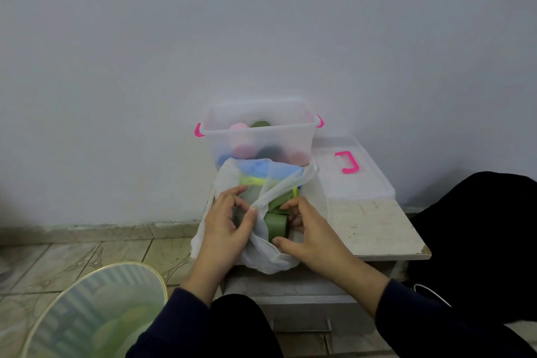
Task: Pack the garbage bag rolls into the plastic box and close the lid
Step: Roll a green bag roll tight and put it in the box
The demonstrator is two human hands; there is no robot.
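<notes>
Left hand (225, 219) pinches the thin translucent white bag (312, 200); right hand (308, 231) grips a matte green cylindrical roll (277, 227) inside it on the scuffed pale worktop (377, 229). Clear plastic box (258, 136), pink latches, at 12 o'clock holds pink and dark rolls; lid (348, 166) at 2 o'clock. No legible writing.

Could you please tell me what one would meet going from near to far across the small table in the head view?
White plastic bag with both hands in it, the right hand gripping a green roll → clear box with rolls inside, against the wall; its lid lies to the right.
</notes>
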